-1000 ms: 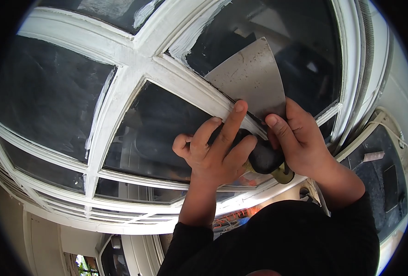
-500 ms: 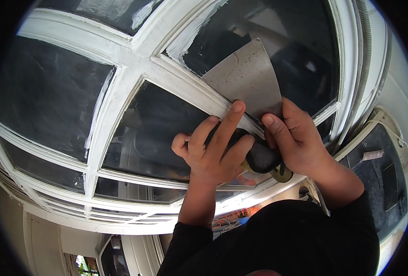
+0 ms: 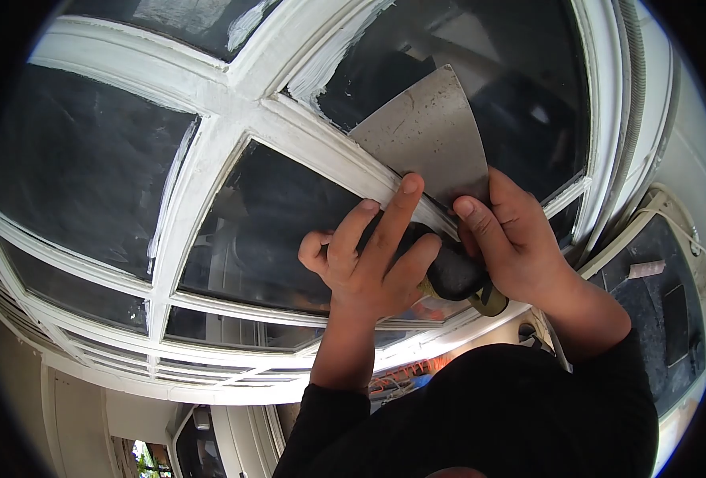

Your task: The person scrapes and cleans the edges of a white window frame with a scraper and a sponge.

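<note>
A wide grey metal scraper lies at the edge of a dark glass pane, beside a white window bar. My right hand is closed round the scraper near the base of its blade, thumb on the blade's face. The scraper's black and olive handle points down toward my body, partly hidden behind my hands. My left hand has its fingers spread, with one fingertip touching the lower left part of the blade. White paint smears cover the pane's left edge.
More dark panes in white frames fill the left. A ribbed conduit runs down the right side. A dark tray-like surface with a small pale strip is at the right. An orange coiled cord shows below the window.
</note>
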Demonstrator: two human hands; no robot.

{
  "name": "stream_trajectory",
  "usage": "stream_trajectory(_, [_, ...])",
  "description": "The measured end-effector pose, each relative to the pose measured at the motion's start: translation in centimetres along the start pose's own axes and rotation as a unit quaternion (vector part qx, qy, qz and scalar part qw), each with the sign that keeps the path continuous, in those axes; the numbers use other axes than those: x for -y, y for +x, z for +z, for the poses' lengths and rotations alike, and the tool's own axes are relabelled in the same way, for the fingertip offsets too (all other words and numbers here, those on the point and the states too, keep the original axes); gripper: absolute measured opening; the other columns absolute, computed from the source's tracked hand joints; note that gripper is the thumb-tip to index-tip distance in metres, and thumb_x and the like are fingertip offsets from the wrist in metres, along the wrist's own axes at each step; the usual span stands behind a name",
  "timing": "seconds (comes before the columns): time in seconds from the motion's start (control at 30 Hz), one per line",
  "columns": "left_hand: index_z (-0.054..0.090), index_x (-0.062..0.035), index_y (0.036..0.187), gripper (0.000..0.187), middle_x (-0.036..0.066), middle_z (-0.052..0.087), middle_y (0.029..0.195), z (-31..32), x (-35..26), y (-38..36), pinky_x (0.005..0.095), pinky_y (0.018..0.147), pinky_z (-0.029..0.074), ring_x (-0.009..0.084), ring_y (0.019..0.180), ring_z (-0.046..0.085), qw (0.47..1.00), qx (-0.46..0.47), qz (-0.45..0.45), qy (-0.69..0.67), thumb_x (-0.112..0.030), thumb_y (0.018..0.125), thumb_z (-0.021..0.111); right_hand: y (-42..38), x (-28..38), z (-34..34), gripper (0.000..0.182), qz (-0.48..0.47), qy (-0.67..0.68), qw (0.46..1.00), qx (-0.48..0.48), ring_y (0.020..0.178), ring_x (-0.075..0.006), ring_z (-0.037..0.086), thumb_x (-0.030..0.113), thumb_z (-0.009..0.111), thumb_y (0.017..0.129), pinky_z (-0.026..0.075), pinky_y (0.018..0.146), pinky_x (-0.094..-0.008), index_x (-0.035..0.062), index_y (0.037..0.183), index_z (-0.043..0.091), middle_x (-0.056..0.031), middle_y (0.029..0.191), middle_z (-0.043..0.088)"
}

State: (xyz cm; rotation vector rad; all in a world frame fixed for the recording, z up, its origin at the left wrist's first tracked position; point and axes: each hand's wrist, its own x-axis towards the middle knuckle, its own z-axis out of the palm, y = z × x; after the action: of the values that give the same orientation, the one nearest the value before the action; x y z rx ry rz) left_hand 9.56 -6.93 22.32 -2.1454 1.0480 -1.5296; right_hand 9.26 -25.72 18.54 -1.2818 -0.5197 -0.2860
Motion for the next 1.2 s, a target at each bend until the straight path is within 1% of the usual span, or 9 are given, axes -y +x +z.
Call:
stream_trajectory(0.07, [0.058,-0.0321,0.074,0.034,0.006,0.071,0.119,0.09,-0.03,0.15,0.0323,0.088,0.024,0.0158,0.115,0.048,1.000,-0.010,-0.004,-0.013,-0.053,0.097,0.043,0.13,0.07,0.10,0.021,0.008,0.008,1.000,-0.006,0.054,-0.0094,0.056,0.013,0.053,0.101,0.043,0.053,-0.0260,-0.0024,0.115,0.057,-0.0056,0.060,0.057])
stream_trajectory(0.47, [0.057,-0.0319,0.077,0.032,0.002,0.072,0.117,0.01,-0.02,0.03,0.0321,0.088,0.024,0.0155,0.117,0.047,1.000,-0.001,-0.003,-0.004,-0.052,0.097,0.044,0.05,0.52,-0.14,0.020,0.024,-0.008,1.000,-0.003,0.054,-0.0086,0.054,0.012,0.052,0.101,0.043,0.053,-0.0257,-0.0025,0.114,0.056,-0.0055,0.060,0.056])
stream_trajectory(0.6, [0.058,-0.0320,0.076,0.032,0.003,0.072,0.118,0.02,0.06,-0.09,0.0324,0.088,0.024,0.0157,0.117,0.047,1.000,0.005,-0.003,0.003,-0.052,0.097,0.044,-0.14,0.06,-0.12,0.020,0.014,-0.001,1.000,-0.004,0.054,-0.0088,0.055,0.013,0.052,0.101,0.043,0.053,-0.0261,-0.0019,0.114,0.056,-0.0058,0.060,0.056])
stream_trajectory(0.7, [0.058,-0.0322,0.076,0.032,0.003,0.071,0.119,0.18,0.03,-0.10,0.0326,0.089,0.024,0.0158,0.118,0.047,1.000,0.000,0.009,0.002,-0.052,0.096,0.045,-0.03,0.09,-0.22,0.021,0.032,-0.006,0.999,-0.004,0.054,-0.0094,0.055,0.013,0.052,0.101,0.043,0.053,-0.0265,-0.0018,0.115,0.056,-0.0059,0.060,0.056])
stream_trajectory(0.73, [0.054,-0.0320,0.072,0.023,-0.003,0.071,0.119,0.23,-0.28,0.05,0.0333,0.090,0.024,0.0133,0.116,0.047,1.000,-0.005,-0.016,-0.002,-0.039,0.093,0.047,0.15,0.38,-0.26,0.021,0.030,-0.007,1.000,0.002,0.054,-0.0094,0.055,0.013,0.052,0.101,0.043,0.053,-0.0265,-0.0017,0.115,0.056,-0.0059,0.060,0.056])
stream_trajectory(0.77, [0.051,-0.0319,0.068,0.022,-0.010,0.070,0.120,0.23,-0.50,0.17,0.0341,0.091,0.024,0.0109,0.114,0.048,0.999,-0.011,-0.039,-0.006,-0.026,0.090,0.049,0.22,0.54,-0.28,0.020,0.028,-0.008,1.000,0.006,0.054,-0.0095,0.054,0.013,0.052,0.101,0.043,0.053,-0.0266,-0.0017,0.115,0.056,-0.0059,0.060,0.056])
stream_trajectory(1.0, [0.052,-0.0328,0.068,0.021,-0.009,0.070,0.120,0.21,-0.54,0.15,0.0340,0.091,0.024,0.0108,0.114,0.048,0.999,-0.008,-0.036,0.002,-0.028,0.089,0.050,0.18,0.23,-0.16,0.017,0.017,-0.007,1.000,-0.007,0.054,-0.0102,0.055,0.013,0.053,0.101,0.044,0.053,-0.0274,-0.0010,0.110,0.057,-0.0067,0.060,0.056])
stream_trajectory(1.1, [0.052,-0.0327,0.069,0.021,-0.010,0.070,0.120,0.01,-0.70,0.31,0.0340,0.091,0.023,0.0107,0.115,0.047,0.999,-0.001,-0.044,-0.005,-0.029,0.089,0.050,0.53,0.84,-0.40,0.018,0.043,-0.005,0.999,0.009,0.054,-0.0107,0.056,0.013,0.053,0.101,0.044,0.054,-0.0276,-0.0012,0.111,0.057,-0.0071,0.060,0.056])
stream_trajectory(1.2, [0.051,-0.0321,0.069,0.021,-0.011,0.071,0.119,-0.07,-0.60,0.28,0.0342,0.092,0.023,0.0110,0.116,0.047,0.998,0.003,-0.054,-0.013,-0.030,0.090,0.050,0.47,0.53,-0.44,0.018,0.008,-0.028,1.000,0.001,0.055,-0.0112,0.057,0.013,0.053,0.101,0.044,0.054,-0.0274,-0.0009,0.112,0.057,-0.0072,0.060,0.057])
